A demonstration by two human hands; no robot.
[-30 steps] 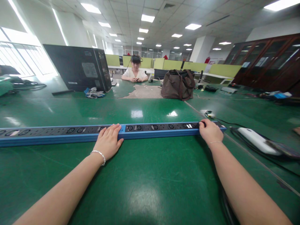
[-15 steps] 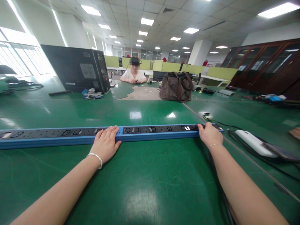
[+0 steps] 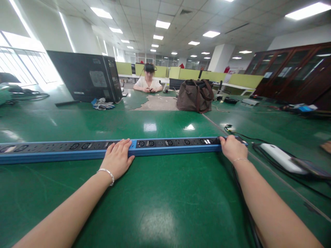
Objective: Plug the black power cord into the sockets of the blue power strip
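A long blue power strip (image 3: 165,147) with black sockets lies across the green table, its left end running out of view. My left hand (image 3: 119,155) holds it near the middle, fingers laid over the top and thumb against the near side. At the strip's right end, my right hand (image 3: 234,148) is closed around a black plug (image 3: 219,140), mostly hidden by the fingers. From under that hand a black cord (image 3: 239,186) runs down along my right forearm. I cannot tell how deep the plug sits in its socket.
A white device (image 3: 281,158) and dark cables lie to the right. Farther back are a black computer case (image 3: 85,77), gloves (image 3: 102,104) and a brown bag (image 3: 193,96). Another person (image 3: 148,82) sits across the table, hands together.
Both hands keep their places on the strip and plug. The whole view has shifted very slightly; nothing else visibly differs.
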